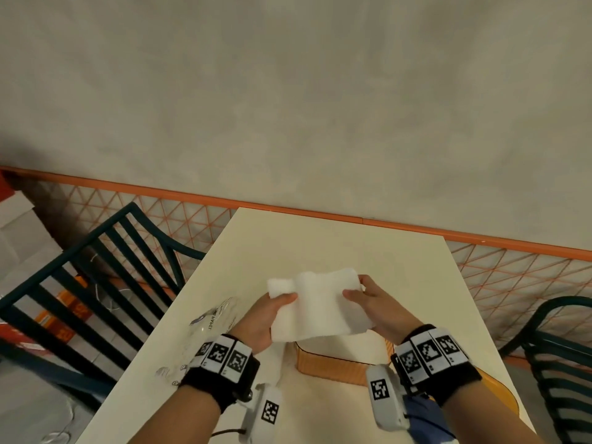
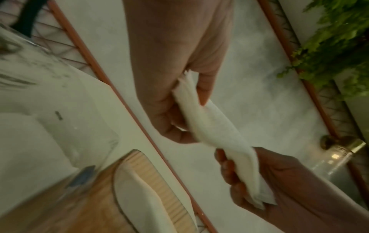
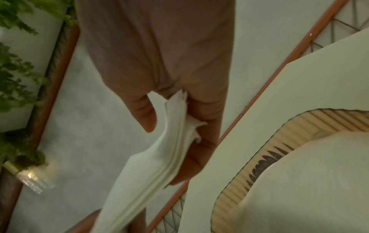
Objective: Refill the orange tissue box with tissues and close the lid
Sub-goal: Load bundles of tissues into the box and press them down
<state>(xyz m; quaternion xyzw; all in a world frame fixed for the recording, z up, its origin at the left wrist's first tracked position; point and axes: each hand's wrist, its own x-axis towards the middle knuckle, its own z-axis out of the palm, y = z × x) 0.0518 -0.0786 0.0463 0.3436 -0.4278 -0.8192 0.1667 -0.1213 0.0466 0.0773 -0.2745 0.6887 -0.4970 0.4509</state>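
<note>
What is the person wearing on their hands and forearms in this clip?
Both hands are bare, without gloves or sleeves. The left hand and right hand each have a black wrist strap carrying a row of white tiles printed with black square code markers. A white camera unit with its own marker hangs under each wrist; a thin dark cable trails from the left one.

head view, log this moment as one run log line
step: refill | left hand: grips tissue stack | right hand: grips same stack | stack: above orange tissue box | box: open on table
</note>
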